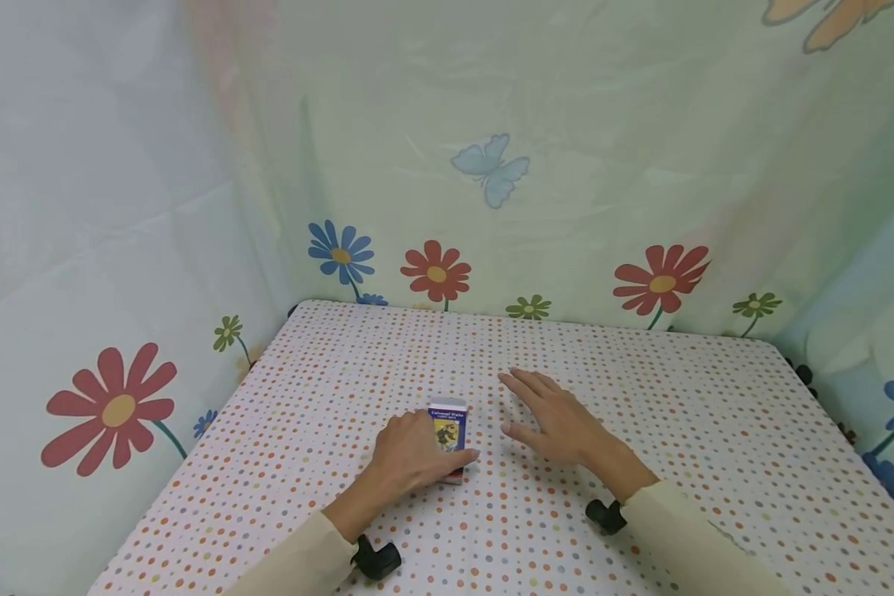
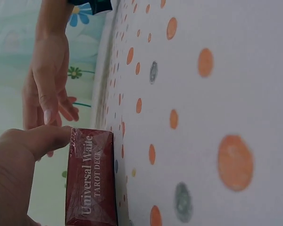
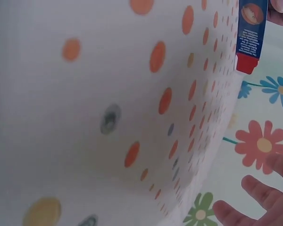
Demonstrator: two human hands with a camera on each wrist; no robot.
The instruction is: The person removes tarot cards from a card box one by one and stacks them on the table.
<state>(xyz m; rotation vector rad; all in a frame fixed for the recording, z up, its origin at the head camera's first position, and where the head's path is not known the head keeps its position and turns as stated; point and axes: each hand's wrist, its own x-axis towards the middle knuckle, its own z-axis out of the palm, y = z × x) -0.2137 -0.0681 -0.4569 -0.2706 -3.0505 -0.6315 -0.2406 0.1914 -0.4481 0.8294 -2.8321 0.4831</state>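
A small tarot deck box (image 1: 449, 430), blue with a yellow picture on top, lies on the dotted table; its red near end (image 2: 90, 176) faces the left wrist view. My left hand (image 1: 410, 451) grips it across its width, thumb at the right edge and fingers at the left, partly covering the top. In the right wrist view, the box's blue side (image 3: 251, 30) ends in a red part like a flap. My right hand (image 1: 562, 422) is to the right of the box, apart from it, with fingers extended and holding nothing.
A white cloth with coloured dots (image 1: 685, 430) covers the table. Curtains printed with flowers and butterflies (image 1: 566, 108) hang behind it and at both sides. Dark wrist-worn devices (image 1: 376, 559) sit at both cuffs.
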